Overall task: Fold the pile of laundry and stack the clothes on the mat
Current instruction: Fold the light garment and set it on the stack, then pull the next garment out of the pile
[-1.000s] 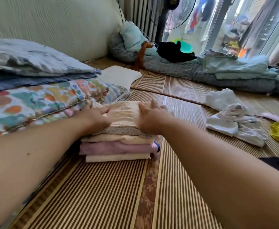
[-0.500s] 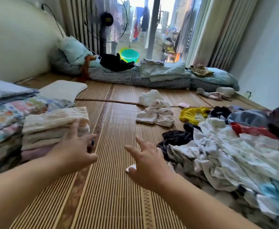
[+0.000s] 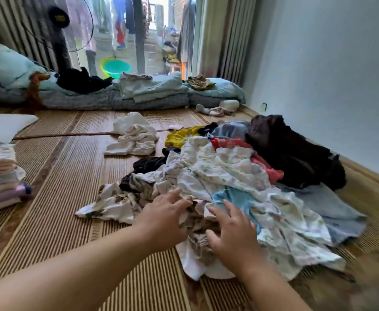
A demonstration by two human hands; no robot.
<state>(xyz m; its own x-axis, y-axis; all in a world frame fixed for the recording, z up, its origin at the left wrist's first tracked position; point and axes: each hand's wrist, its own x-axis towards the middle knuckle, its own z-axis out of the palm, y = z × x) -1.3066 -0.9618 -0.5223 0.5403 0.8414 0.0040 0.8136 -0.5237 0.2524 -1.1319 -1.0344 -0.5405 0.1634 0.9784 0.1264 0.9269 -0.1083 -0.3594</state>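
Note:
A big loose pile of laundry [image 3: 240,176] lies on the striped bamboo mat [image 3: 67,198] at centre right: white floral pieces, a red one, a dark brown one, pale blue ones. My left hand [image 3: 163,218] and my right hand [image 3: 231,232] rest on the near edge of the pile, fingers spread, on either side of a crumpled white and brown patterned garment [image 3: 197,241]. Neither hand is closed on cloth. A stack of folded clothes [image 3: 0,178] in cream, white and pink stands at the far left edge.
A small heap of white clothes [image 3: 134,138] lies mid-mat, with a yellow garment [image 3: 179,136] beside it. Rolled bedding [image 3: 121,95] and a fan [image 3: 60,37] line the window at the back. A wall runs along the right. A white cushion [image 3: 2,126] sits at left.
My view has swung right, from the folded stack to the loose pile. Both hands left the stack, crossed the mat and now lie on the pile's near edge.

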